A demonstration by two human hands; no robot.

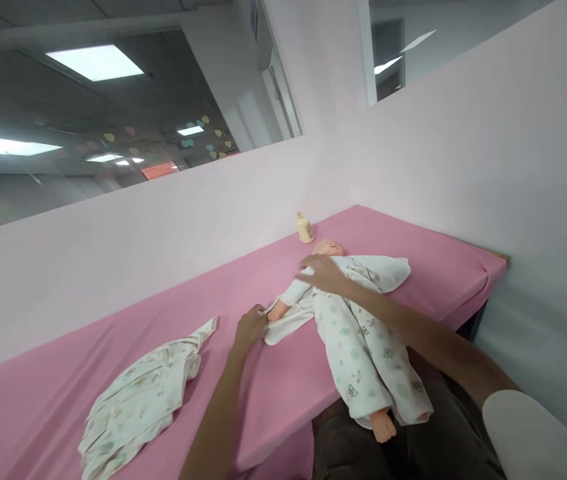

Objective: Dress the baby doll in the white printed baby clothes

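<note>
A baby doll (330, 247) lies on its back on the pink-covered table, its legs reaching past the near edge. It wears patterned white trousers (348, 340), and a bare foot (383, 425) sticks out below. A white baby shirt (390, 270) is spread beneath and around its upper body. My left hand (252, 327) is closed on the shirt's edge beside the doll's hand (278, 310). Over the doll's chest and shoulder is my right hand (327, 273), its fingers apart and slightly curled. The doll's chest is partly hidden beneath it.
A patterned white baby garment (143, 387) lies crumpled on the pink table cover (273, 373) at left. Near the wall stands a cream-coloured bottle (306, 229). White walls (188, 233) with windows border the table behind and at right.
</note>
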